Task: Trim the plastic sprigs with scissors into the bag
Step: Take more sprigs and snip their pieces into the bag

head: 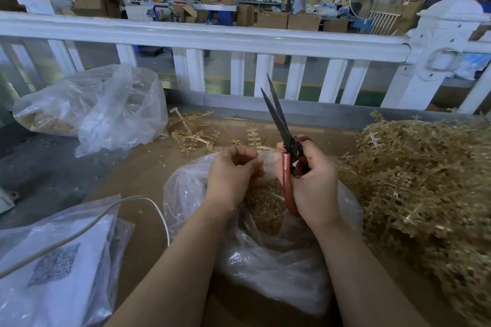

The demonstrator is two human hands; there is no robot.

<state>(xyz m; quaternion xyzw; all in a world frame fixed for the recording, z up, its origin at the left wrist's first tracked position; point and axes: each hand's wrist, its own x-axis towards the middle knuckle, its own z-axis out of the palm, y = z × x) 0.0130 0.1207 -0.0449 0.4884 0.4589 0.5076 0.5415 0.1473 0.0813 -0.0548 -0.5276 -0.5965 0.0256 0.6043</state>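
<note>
From the head camera I see both of my forearms reaching over a clear plastic bag (265, 260) that sits open directly under the hands, on a brown cardboard-covered table (138, 167). My right hand (313, 180) is clenched around the red-orange handles of a pair of scissors (285, 146); the dark blades point up and away from me, slightly parted at the tips. My left hand (233, 175) has its fingers curled and pinches a thin pale strand just left of the scissor handles, though what exactly it pinches is too small for me to make out. Beneath and between the two hands, the bag holds a heap of golden trimmed pieces (265, 204). To the right of my right hand lies a large tangled pile of golden plastic sprigs (414, 180), close to the bag. Beyond my left hand a few loose sprigs (191, 135) lie on the table. Farther left of that hand sits another clear bag (93, 109) with golden contents. Near my left forearm lies a flat bag with white sheets (53, 268), with a pale cable (106, 212) across it. A white railing (212, 34) runs beyond the hands
</note>
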